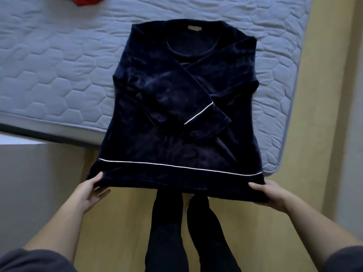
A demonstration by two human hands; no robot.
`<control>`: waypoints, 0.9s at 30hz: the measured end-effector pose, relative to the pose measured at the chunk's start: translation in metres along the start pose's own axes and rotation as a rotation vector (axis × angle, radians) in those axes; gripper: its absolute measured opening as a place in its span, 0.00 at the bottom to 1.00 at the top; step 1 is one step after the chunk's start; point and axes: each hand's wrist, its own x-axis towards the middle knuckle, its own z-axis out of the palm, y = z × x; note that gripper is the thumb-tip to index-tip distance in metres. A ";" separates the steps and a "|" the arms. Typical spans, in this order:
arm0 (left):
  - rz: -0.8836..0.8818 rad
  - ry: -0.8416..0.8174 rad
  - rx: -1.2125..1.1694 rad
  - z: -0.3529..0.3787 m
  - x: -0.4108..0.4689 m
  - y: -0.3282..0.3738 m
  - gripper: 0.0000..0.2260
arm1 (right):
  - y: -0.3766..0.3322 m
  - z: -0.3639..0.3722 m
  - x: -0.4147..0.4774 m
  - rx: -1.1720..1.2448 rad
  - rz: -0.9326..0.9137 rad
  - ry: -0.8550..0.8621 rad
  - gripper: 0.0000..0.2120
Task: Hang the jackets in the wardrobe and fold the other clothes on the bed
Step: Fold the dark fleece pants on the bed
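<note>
My dark navy velvet long-sleeved top with white piping [172, 91] lies face up on the grey quilted mattress [59, 65] of the bed, at its near right corner. Both sleeves are folded across the chest. The hem reaches past the mattress's near edge, lifted off it. My left hand [92, 190] pinches the hem's left corner, thumb on top and fingers beneath; my right hand [269, 193] pinches the right corner the same way. A red cloth [86, 1] sits at the mattress's far edge.

Yellowish wood floor [125, 222] below and right; grey boxy surface [39, 183] at left edge.
</note>
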 end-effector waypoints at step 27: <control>1.137 -0.129 1.153 0.295 0.041 0.276 0.30 | -0.346 0.103 0.050 -0.539 -0.766 0.499 0.32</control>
